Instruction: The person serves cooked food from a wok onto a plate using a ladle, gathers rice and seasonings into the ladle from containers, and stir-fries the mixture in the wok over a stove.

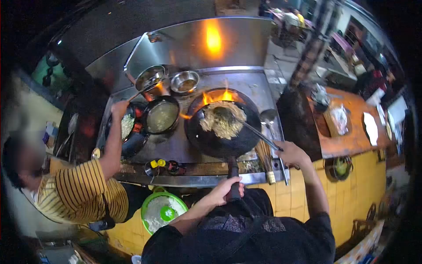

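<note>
A black wok [220, 138] full of fried noodles [222, 119] sits over a burner with flames [217, 97] licking up behind it. My left hand [227, 190] is closed around the wok's long black handle at the counter's front edge. My right hand [291, 153] grips the end of a metal spatula [255, 132] whose blade rests in the noodles.
At the left a person in a yellow striped shirt [77, 193] reaches a hand [119, 108] over a second wok [129, 127]. A pot of yellow liquid [161, 116], steel bowls [184, 82], a ladle [268, 116], a green rice bowl [161, 212] and an orange counter [351, 136] surround the stove.
</note>
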The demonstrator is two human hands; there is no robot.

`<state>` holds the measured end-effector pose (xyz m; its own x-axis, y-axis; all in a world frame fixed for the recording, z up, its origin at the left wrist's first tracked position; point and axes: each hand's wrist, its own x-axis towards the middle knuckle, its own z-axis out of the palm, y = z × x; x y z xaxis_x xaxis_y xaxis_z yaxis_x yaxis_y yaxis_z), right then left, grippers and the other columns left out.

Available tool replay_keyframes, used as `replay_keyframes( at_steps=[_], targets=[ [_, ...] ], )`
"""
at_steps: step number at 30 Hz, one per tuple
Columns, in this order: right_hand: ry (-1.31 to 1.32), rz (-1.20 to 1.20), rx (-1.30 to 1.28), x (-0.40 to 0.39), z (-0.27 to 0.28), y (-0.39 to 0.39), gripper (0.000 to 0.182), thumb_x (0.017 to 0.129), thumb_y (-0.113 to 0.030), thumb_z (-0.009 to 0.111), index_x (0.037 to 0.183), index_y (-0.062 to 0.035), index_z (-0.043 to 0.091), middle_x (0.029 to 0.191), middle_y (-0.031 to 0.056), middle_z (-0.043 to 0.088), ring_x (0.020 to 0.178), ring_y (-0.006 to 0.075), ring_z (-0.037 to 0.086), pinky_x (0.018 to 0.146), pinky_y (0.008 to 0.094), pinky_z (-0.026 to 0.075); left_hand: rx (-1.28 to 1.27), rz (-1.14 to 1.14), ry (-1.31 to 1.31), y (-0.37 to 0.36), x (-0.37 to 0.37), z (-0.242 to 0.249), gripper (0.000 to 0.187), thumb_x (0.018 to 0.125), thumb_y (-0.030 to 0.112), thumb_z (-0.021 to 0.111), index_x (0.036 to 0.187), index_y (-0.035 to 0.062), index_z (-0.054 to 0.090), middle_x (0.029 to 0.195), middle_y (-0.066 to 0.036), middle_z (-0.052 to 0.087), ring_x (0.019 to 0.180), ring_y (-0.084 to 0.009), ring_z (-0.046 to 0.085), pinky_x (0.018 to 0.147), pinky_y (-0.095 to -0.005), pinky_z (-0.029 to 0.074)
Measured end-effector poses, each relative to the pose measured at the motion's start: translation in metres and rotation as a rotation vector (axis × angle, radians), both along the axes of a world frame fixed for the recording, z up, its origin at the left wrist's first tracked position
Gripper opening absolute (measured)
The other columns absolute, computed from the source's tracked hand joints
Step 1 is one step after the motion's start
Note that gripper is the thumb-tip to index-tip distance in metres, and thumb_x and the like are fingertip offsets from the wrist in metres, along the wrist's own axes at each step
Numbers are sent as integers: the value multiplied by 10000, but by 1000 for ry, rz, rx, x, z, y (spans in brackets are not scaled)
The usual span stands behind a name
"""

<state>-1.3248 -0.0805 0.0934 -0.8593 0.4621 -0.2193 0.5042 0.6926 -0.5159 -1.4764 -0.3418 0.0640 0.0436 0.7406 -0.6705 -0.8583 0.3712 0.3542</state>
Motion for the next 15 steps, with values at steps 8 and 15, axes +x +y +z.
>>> replay_keyframes(
  at_steps=[8,15],
  targets=[
    [-13,-112,-61,-61,-115,-24,378,937,-295,444,1187,-24,528,937,313,612,933,454,588,802,513,460,74,60,474,45,-73,-171,156,848,194,620,845,42,585,673,-46,582,575,-155,576,548,-310,480],
    [-32,-189,-59,-39,-99,-29,362,926,-258,477,1215,-46,523,961,320,617,941,451,603,827,519,468,512,284,1814,12,-76,177,553,766,249,739,1195,-18,515,1145,-145,571,1013,-257,565,904,-361,430]
  ],
)
